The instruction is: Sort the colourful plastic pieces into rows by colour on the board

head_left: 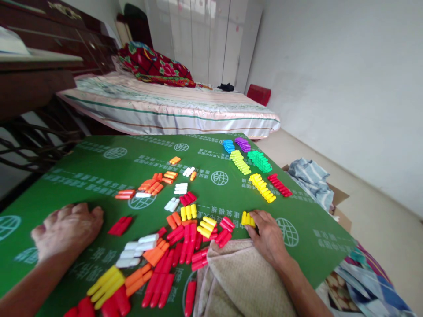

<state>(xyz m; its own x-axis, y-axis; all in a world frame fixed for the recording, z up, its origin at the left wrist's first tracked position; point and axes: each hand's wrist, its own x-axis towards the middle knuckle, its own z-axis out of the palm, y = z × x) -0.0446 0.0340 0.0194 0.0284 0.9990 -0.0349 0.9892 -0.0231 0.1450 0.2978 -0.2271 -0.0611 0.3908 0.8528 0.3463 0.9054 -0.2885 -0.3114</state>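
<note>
My left hand rests palm down on the green board, its fingers loosely spread and holding nothing. Just right of it lies a red cluster of short plastic sticks. My right hand pinches a yellow cluster of plastic sticks between thumb and fingers, at the board's surface. Loose red clusters, white clusters, orange clusters and yellow clusters are scattered between my hands. Beyond my right hand, a yellow row and a red row stand lined up.
Lime, green, blue and purple rows stand at the far right. A beige cloth covers the near edge. Behind is a bed; at right, a box with striped cloth.
</note>
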